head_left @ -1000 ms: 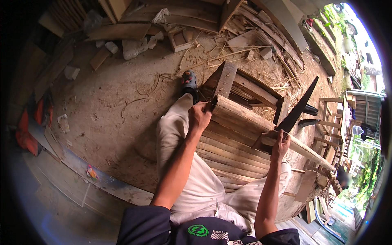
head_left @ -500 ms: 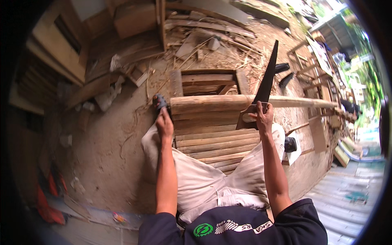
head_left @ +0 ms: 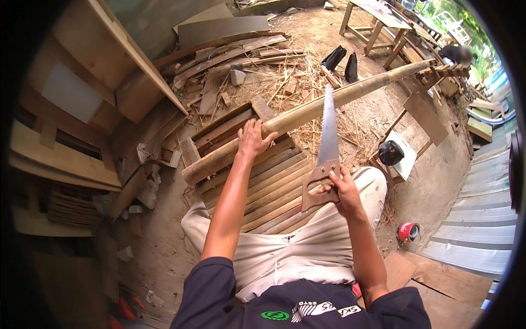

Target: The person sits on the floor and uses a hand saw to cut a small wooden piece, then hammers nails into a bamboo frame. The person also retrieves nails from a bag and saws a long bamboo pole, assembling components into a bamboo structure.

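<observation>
A long, pale-brown round pole [head_left: 350,94], bamboo-like, lies across a slatted wooden bench [head_left: 276,183] in front of my knees. It slants from near left to far right. My left hand [head_left: 253,138] rests on the pole with its fingers spread, close to a dark step in the wood. In my right hand [head_left: 345,192] is a handsaw [head_left: 327,134], held by its brown wooden handle above my right thigh. The blade points away from me, its tip overlapping the pole in view; whether they touch, I cannot tell.
Wood offcuts [head_left: 235,55] and shavings litter the ground beyond the bench. Wooden cabinets [head_left: 82,82] stand on the left. Dark boots [head_left: 350,67] are past the pole. At right are a red can [head_left: 408,232] and a black bag [head_left: 390,152]. Another person [head_left: 457,54] is far right.
My left hand has moved from beside the pole's left end onto its top. The saw has turned, now showing its pale blade side. The view has swung, so the pole appears more slanted.
</observation>
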`<state>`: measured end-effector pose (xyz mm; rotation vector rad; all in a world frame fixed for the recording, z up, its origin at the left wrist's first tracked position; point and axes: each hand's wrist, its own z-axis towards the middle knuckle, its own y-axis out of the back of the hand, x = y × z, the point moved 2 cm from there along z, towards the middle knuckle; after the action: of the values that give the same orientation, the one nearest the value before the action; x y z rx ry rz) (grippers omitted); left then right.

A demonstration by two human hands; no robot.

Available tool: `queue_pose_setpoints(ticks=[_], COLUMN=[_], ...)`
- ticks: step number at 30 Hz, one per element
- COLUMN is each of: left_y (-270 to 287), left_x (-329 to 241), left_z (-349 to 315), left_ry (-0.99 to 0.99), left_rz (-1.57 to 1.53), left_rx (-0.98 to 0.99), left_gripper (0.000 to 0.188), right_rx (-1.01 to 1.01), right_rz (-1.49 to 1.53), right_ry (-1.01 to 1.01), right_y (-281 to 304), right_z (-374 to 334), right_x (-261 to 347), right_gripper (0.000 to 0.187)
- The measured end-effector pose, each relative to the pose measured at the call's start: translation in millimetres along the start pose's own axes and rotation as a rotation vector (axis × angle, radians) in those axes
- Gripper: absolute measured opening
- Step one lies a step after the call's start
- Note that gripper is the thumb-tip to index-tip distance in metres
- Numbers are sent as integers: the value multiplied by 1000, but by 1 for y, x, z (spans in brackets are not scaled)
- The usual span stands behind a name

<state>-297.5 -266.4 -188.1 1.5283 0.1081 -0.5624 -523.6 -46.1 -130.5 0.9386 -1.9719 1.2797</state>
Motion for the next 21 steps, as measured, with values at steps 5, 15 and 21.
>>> queue_pose_setpoints(ticks=[5, 15, 21], left_y=[-28, -22, -43], left_x=[-10, -26, -24], left_z=[9, 49, 38], left_ry=[172, 202, 227], left_rz=[223, 151, 97], left_rx=[161, 158, 25], left_gripper=[93, 76, 72], right_rx=[-90, -164, 2], right_rz=[-213, -115, -91], right_ry=[-142, 29, 194], right_y=[15, 17, 23], right_z=[-22, 2, 9], right_x=[-1, 6, 38], right_gripper=[51, 22, 42])
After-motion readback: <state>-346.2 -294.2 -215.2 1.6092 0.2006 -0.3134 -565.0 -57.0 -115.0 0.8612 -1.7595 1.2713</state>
